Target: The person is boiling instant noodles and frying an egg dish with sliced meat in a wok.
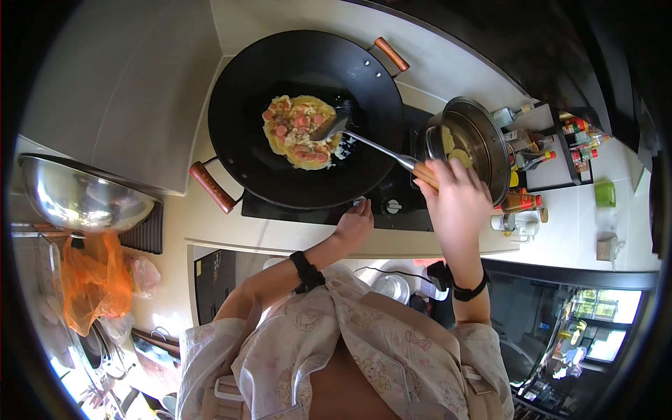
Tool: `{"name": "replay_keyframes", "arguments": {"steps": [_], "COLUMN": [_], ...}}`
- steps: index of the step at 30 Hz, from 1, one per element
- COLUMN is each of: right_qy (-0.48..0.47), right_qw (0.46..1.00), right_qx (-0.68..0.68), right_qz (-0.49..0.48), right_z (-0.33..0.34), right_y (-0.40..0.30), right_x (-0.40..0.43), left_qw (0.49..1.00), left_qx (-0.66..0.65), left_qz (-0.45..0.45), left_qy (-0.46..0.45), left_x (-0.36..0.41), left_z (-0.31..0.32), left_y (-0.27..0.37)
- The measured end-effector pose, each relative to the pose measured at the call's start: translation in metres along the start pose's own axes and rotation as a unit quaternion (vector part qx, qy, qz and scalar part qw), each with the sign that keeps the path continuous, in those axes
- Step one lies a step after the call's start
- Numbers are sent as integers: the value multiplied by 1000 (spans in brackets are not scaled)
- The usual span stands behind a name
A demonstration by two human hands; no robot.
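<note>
A large black wok [310,184] with wooden side handles stands on the black cooktop [294,212]. In it lies an egg omelette with pink sausage slices [302,128]. My right hand [457,197] grips the wooden handle of a metal spatula [378,147], whose blade rests at the omelette's right edge. The fingers of my left hand [354,226] are on a stove knob [360,201] at the wok's front rim; the knob is partly hidden. A second knob [393,206] is beside it, to the right.
Right of the wok, a stainless steel pot [499,157] holds yellowish pieces. Several sauce bottles [525,201] and a black rack [572,152] line the right wall. At left are a large metal bowl [89,197] and a hanging orange plastic bag [97,283]. The counter edge [262,247] runs before me.
</note>
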State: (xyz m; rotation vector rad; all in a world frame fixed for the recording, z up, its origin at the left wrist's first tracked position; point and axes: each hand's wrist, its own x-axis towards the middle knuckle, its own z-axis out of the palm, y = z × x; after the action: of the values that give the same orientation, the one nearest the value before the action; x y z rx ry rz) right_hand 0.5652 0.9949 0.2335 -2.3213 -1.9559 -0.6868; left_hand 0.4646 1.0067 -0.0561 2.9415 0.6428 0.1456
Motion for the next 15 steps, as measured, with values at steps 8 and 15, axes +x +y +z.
{"name": "replay_keyframes", "arguments": {"steps": [8, 15], "right_qy": [60, 39], "right_qw": [997, 997], "right_qx": [26, 33], "right_qz": [-40, -59], "right_z": [50, 47], "right_y": [-12, -1], "right_x": [38, 44], "left_qw": [998, 995], "left_qx": [-14, -25], "left_qz": [0, -8], "left_qy": [-64, -96], "left_x": [1, 6], "left_z": [-4, -4], "left_y": [-1, 0]}}
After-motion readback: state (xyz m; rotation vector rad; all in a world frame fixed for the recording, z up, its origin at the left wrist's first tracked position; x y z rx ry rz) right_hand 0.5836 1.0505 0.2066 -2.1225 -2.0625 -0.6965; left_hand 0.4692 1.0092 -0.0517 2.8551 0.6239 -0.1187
